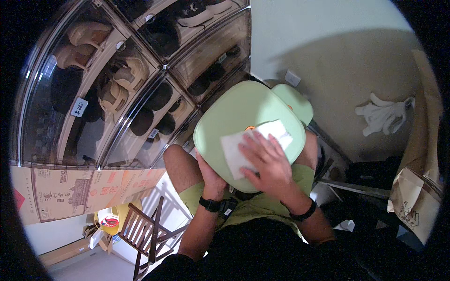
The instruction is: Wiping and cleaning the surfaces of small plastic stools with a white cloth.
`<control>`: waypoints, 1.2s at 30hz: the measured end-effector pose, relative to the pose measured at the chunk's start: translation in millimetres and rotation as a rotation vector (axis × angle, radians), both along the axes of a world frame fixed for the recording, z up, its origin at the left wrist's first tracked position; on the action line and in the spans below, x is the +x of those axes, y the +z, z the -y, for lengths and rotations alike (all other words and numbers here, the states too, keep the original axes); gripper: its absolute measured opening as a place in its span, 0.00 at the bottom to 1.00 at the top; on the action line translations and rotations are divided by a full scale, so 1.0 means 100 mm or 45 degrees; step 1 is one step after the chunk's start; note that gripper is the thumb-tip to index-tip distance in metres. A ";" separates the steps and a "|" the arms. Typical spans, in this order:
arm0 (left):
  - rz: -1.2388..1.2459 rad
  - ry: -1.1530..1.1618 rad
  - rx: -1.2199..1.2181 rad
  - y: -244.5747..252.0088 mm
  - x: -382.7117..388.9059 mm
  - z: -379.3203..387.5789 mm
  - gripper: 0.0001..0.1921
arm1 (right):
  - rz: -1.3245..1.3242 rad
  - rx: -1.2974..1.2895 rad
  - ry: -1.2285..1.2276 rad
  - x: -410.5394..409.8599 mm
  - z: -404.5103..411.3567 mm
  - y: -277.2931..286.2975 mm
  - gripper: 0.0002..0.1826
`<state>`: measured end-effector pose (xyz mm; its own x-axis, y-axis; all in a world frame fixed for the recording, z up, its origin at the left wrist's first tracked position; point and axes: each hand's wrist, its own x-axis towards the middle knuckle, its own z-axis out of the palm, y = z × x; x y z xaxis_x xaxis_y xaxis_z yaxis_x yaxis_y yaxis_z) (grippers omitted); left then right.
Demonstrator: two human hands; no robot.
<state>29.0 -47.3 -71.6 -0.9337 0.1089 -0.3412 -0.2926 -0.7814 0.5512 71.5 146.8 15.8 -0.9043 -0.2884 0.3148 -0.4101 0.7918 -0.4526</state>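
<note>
A pale green, rounded plastic panel (228,112), tilted over the lap, has an orange spot near its middle. My left hand (212,179) grips its lower left edge, with the fingers hidden underneath. On its face lies a white wipe (232,151), which looks like tissue or thin cloth. My right hand (269,165) presses the wipe flat with fingers spread and is slightly blurred. Behind the panel's upper right edge shows a smaller piece in the same green (295,102), also with an orange spot. Whether the two are joined cannot be seen.
Stacked clear shoe boxes (116,82) rise at the left, above printed cartons (63,193). A wooden folding chair (149,228) and a yellow bucket (124,214) stand lower left. At right are a wall socket (292,78), white gloves (385,114) and a brown paper bag (416,203).
</note>
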 end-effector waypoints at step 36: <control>-0.011 0.025 0.003 -0.03 -0.06 0.04 0.37 | -0.192 -0.021 -0.077 -0.17 0.12 0.03 0.25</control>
<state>22.6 -51.5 -74.7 -0.9386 0.0911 -0.3327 -0.2722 -0.7880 0.5522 54.5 134.3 18.7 -0.8621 -0.2285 0.4523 -0.4260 0.8102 -0.4026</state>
